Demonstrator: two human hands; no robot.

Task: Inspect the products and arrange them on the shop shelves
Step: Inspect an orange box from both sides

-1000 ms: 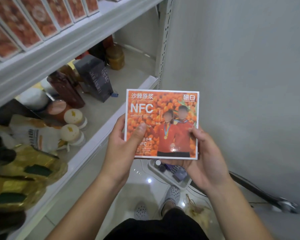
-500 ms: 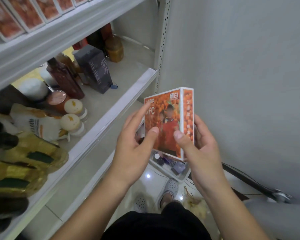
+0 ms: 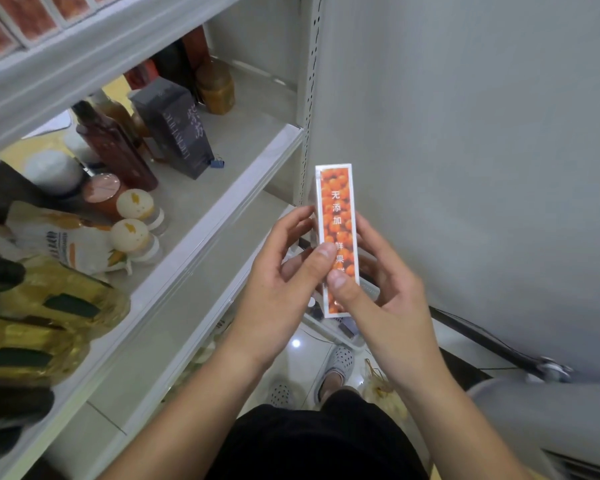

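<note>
Left hand and right hand are pinching the orange box at centre; bottles are crowding the shelf at left, grey wall standing right.

The box shows a narrow face of orange berries with white characters inside a white border. Left of the box, the pale grey shelf carries a charcoal carton, a dark brown bottle and what look like gold-and-green foil packs.

Shop: stocked shelves of goods
</note>
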